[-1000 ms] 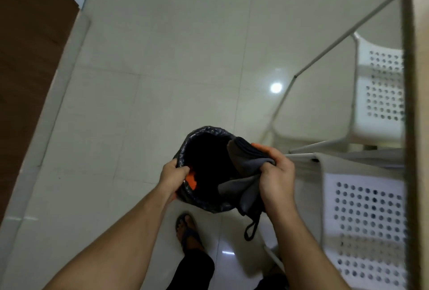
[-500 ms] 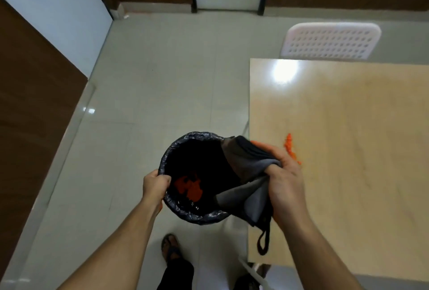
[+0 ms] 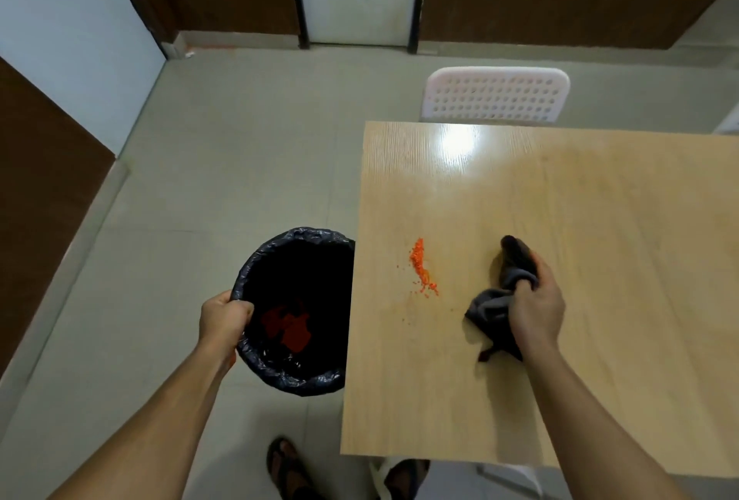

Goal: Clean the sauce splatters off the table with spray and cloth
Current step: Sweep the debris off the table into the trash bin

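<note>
L hand (image 3: pixel 224 317) grips bin (image 3: pixel 296 311) rim at table (image 3: pixel 560 399) edge; R hand (image 3: pixel 536 307) clutches cloth (image 3: pixel 502 299) by sauce (image 3: pixel 422 267). White chair (image 3: pixel 496 93) beyond, tiled floor.

Both bare forearms reach forward from 6 o'clock. The left hand (image 3: pixel 224 319), toward 8 o'clock, curls its fingers over a rim and grips it. The right hand (image 3: pixel 536 307), toward 4 o'clock, is fisted knuckles-up round a bunched cloth (image 3: pixel 500 299)

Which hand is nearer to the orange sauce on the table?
Right. The right hand grips the cloth beside the sauce; the left hand holds the bin off the table.
</note>
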